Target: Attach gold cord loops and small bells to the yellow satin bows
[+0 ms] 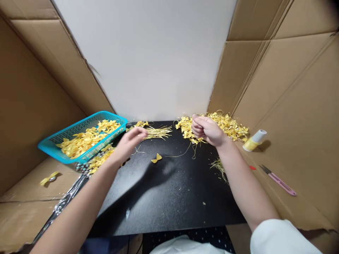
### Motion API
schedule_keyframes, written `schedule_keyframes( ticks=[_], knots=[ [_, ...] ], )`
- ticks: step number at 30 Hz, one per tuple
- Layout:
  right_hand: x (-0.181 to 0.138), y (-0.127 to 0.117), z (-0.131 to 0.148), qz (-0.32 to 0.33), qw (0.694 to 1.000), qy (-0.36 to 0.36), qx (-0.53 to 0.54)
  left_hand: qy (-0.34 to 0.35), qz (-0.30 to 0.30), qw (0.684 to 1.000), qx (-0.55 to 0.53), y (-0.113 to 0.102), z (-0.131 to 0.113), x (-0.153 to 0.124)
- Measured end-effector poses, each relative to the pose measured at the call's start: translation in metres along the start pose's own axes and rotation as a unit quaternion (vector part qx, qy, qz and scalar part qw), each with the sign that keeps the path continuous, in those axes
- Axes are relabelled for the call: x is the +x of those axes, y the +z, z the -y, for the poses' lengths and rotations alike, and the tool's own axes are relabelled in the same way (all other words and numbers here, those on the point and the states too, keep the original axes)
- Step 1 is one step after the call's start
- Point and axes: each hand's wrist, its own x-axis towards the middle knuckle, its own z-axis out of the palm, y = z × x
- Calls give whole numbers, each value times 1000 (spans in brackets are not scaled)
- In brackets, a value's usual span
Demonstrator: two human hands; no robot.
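My left hand (133, 138) is at the left of the black table, fingers loosely stretched out, with nothing seen in it. Just beyond its fingertips lies a bundle of gold cords (160, 132). My right hand (208, 129) is raised before a heap of yellow bows with cords (233, 127). Its fingers are curled and the thumb presses on the index finger; whatever is pinched there is too small to make out. Between the hands, a single yellow ribbon bow (156, 158) rests on the table, near a thin loose thread (180, 155).
On the left stands a turquoise basket (59, 135) of yellow bows, with silvery beads (82, 167) beside it. A bow with a bead (49, 179) lies on the cardboard. To the right are a thread spool (254, 141), pink-handled snips (280, 182) and cord clippings (221, 168). Cardboard walls flank both sides.
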Motion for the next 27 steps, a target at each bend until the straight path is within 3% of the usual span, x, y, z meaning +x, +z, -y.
schedule_keyframes(
  ticks=[5,8,10,13,19,24,27],
  knots=[
    [-2,16,6,12,1000,5,9,18,217,976,20,89,0,-18],
    [-8,15,12,2,1000,6,-4,8,228,973,17,113,-2,-13],
    [-14,11,13,-10,1000,7,-19,7,196,980,18,107,-3,-9],
    [-22,6,6,-40,997,13,-69,5,144,989,5,79,-3,-6],
    [-32,5,-42,-73,960,46,-265,6,73,997,-14,30,0,-13],
    [-41,7,-69,-142,910,66,-385,9,64,998,-22,26,6,-17],
    [-43,20,-68,-166,885,-7,-435,13,75,996,-39,35,9,-21]
  ],
)
